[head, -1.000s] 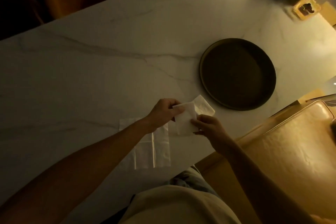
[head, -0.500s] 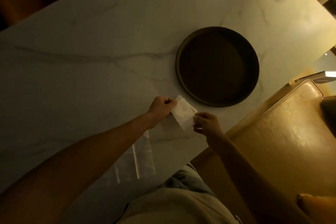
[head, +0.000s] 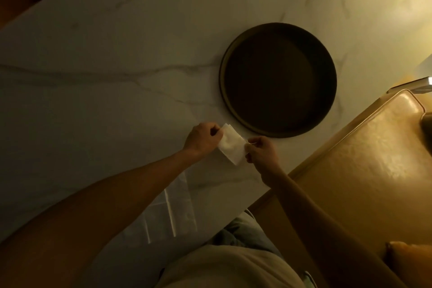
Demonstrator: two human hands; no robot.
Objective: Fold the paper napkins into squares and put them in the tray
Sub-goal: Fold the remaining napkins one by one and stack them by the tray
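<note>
The folded napkin point(head: 231, 147) is held between the two hands, just above the marble surface point(head: 117, 77) and a little before the near rim of the round dark tray point(head: 225, 91), which has nothing visible inside. The fingers of the left hand point(head: 202, 139) are closed together on the napkin's left edge, and the fingers of the right hand point(head: 260, 149) pinch its right edge — thumb against forefinger, as far as I can judge. To do this step well, I think both pinches should keep the layers aligned, press the crease flat so the shape remains a square, and then lay it flat in the tray, not drop it. Near the left forearm lies a clear plastic wrapper point(head: 173, 215), partly covered by the arm — if more napkins are inside, I cannot tell. The light is dim, so the number of layers and the exact fingertip contact are hard to see.
</note>
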